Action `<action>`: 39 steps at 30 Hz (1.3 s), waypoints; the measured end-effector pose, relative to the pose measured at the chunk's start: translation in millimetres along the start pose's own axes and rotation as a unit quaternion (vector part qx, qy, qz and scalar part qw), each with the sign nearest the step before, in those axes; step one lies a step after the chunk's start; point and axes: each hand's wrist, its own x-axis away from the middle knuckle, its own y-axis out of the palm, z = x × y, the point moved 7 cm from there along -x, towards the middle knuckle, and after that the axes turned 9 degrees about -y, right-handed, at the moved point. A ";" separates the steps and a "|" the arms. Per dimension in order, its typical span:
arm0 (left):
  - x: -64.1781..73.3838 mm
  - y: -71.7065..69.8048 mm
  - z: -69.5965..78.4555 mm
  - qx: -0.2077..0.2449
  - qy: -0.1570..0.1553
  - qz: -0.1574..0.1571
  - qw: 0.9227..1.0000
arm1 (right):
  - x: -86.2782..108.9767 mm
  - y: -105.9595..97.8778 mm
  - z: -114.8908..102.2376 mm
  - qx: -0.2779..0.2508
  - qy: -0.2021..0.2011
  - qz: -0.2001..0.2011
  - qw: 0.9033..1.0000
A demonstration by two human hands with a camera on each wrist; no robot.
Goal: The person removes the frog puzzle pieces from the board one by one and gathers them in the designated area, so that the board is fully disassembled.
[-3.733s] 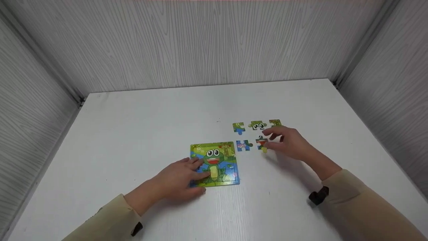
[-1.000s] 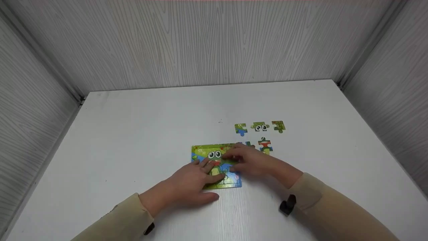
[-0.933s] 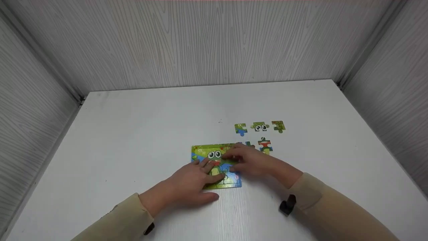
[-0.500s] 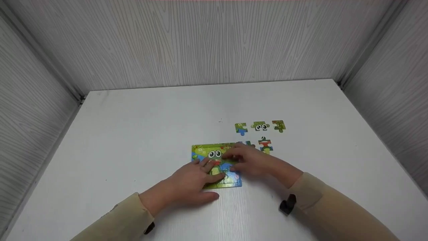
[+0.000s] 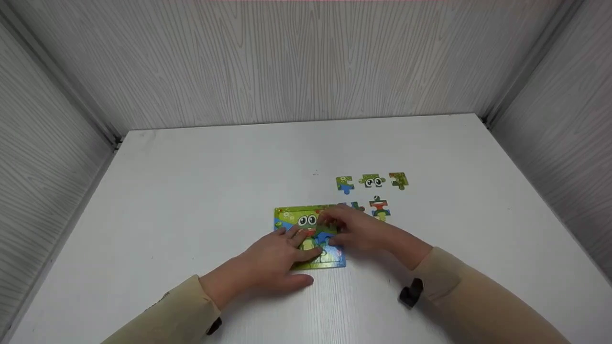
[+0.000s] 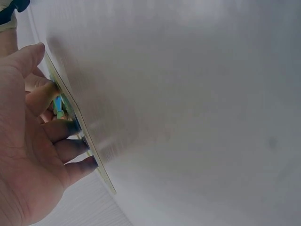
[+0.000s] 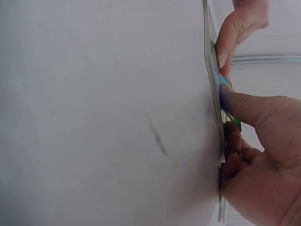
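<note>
A square frog puzzle board [image 5: 296, 210] lies flat on the white table, its lower left and right side partly covered by the hands. My left hand [image 5: 265, 265] rests on it with fingers spread and straight, the thumb off the near edge. At the board's right side, my right hand [image 5: 361, 231] pinches a green and blue puzzle piece [image 7: 237, 124]; the right wrist view shows that piece tilted up from the board between thumb and fingers. Fingertips of the left hand [image 6: 35, 141] press the board's face in the left wrist view.
Beyond the right hand lie several loose pieces: a corner piece [image 5: 344, 184], an eyes piece [image 5: 372, 180], another corner piece [image 5: 398, 180] and a mouth piece [image 5: 379, 209]. One more piece [image 5: 357, 206] is partly hidden by that hand. Panels [image 5: 306, 62] wall the table.
Since the oldest frame, my right hand has moved left from the loose pieces to the board, and my left hand slid slightly right. Just now the right fingers have tilted a piece up.
</note>
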 end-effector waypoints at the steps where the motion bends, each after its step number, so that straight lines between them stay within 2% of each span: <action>1: 0.0 -0.1 0.1 0.000 0.000 0.000 1.000 | 0.1 -0.1 -0.2 -0.001 -0.001 0.001 1.000; 6: -0.2 -0.4 0.3 -0.001 -0.003 -0.002 1.000 | 0.9 -0.7 -0.5 0.003 -0.010 0.002 1.000; 17: 0.2 0.3 0.5 -0.002 -0.004 -0.009 1.000 | 1.2 0.7 3.8 0.018 0.017 -0.016 1.000; 30: 1.1 -1.2 -0.4 0.002 -0.001 0.000 1.000 | 1.1 -4.6 0.0 0.021 0.019 0.012 1.000; 39: 0.4 -2.0 -0.2 -0.003 -0.001 0.006 1.000 | 5.6 -23.2 -10.8 0.007 -0.042 0.061 0.997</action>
